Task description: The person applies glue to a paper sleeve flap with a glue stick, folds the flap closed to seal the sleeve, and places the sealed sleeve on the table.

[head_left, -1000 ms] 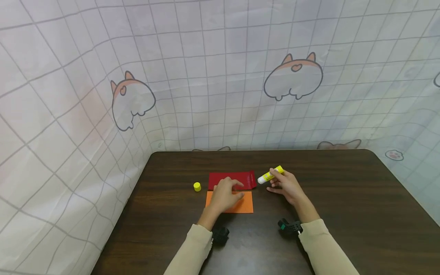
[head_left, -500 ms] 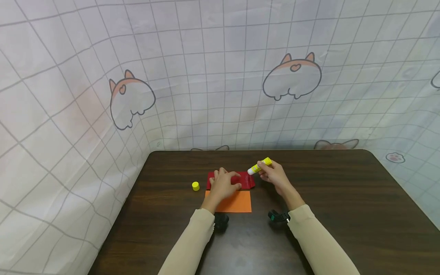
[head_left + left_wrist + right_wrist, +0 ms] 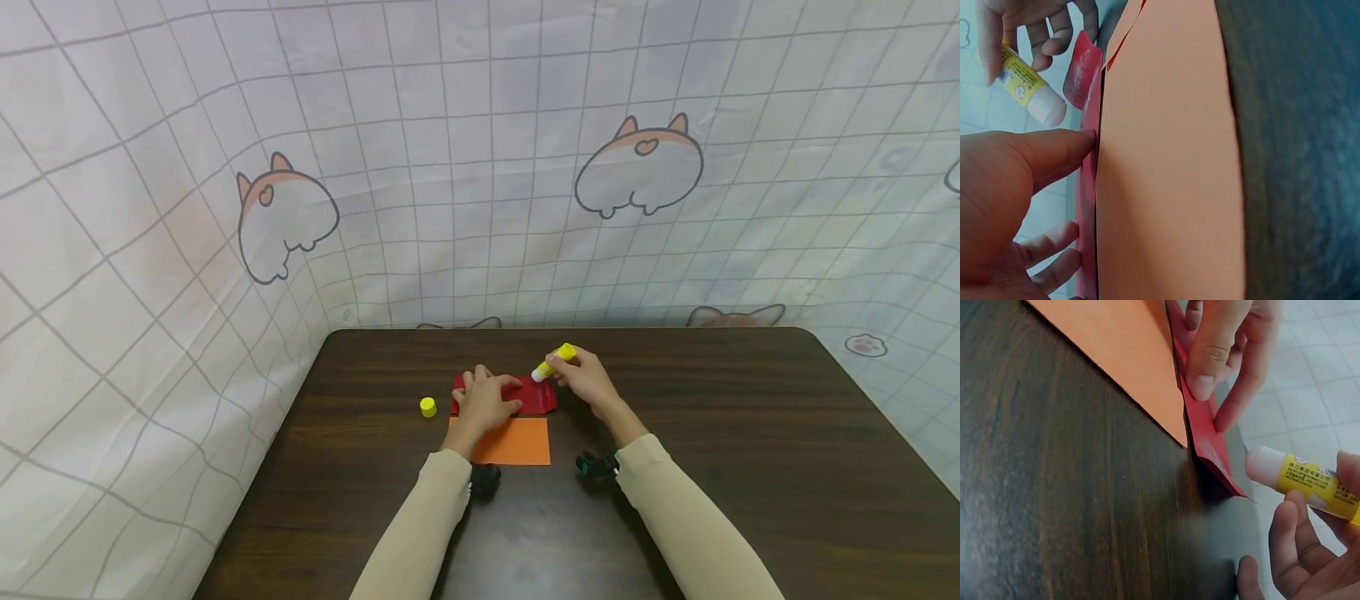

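A red paper envelope (image 3: 536, 402) lies flat, a flap at its right end standing slightly raised. Pale smears show on that flap (image 3: 1085, 69) in the left wrist view. My left hand (image 3: 483, 406) rests on the envelope, fingers spread, its thumb on the near edge. Between thumb and fingers, my right hand (image 3: 588, 383) pinches a yellow-and-white glue stick (image 3: 553, 364), uncapped and tilted, white end pointing down-left. That end is close to the envelope's right part. Just nearer lies an orange paper piece (image 3: 517, 443), partly behind my left wrist.
A small yellow cap (image 3: 428, 407) stands on the dark wooden table (image 3: 360, 467), left of the envelope. Black straps with wrist devices (image 3: 596, 465) sit at both cuffs. A white grid-patterned curtain (image 3: 480, 208) hangs behind the table and on both sides.
My right hand has carried the glue stick leftward, from beside the envelope to over its right part. My left hand has slid slightly farther onto the envelope. Paper and cap stay put.
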`<state>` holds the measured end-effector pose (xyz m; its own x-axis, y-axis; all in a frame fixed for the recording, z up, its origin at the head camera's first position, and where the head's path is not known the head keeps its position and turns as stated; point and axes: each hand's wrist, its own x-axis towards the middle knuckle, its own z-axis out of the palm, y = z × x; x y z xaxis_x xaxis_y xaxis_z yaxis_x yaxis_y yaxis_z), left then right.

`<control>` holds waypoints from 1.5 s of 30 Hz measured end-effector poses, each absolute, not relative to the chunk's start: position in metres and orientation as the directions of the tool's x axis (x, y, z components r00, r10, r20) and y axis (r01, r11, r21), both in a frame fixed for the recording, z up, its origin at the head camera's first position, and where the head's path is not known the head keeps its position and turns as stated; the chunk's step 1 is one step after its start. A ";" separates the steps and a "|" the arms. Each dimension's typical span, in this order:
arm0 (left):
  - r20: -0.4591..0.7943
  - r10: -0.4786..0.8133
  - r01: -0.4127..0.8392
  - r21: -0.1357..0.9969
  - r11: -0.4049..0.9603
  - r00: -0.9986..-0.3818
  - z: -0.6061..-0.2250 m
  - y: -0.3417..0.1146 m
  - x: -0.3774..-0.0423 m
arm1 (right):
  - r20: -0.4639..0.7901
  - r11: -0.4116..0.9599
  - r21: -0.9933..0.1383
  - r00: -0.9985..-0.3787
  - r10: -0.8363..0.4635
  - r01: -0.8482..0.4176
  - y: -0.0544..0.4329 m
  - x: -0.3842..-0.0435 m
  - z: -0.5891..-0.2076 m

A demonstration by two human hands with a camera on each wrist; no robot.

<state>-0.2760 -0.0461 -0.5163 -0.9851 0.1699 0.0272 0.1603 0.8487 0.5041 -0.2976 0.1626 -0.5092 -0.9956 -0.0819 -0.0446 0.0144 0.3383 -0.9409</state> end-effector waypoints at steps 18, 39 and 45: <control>0.021 0.161 0.145 0.557 0.818 -0.987 -0.524 -0.050 -0.285 | -0.050 0.428 -0.903 -0.997 -0.057 0.021 0.157 -0.302 -0.517; -0.016 0.159 0.115 0.616 0.780 -0.987 -0.525 -0.054 -0.285 | -0.068 0.480 -0.877 -0.991 -0.112 0.005 0.159 -0.295 -0.511; -0.014 0.156 0.113 0.624 0.773 -0.988 -0.528 -0.055 -0.287 | -0.074 0.481 -0.876 -0.990 -0.124 0.005 0.160 -0.293 -0.512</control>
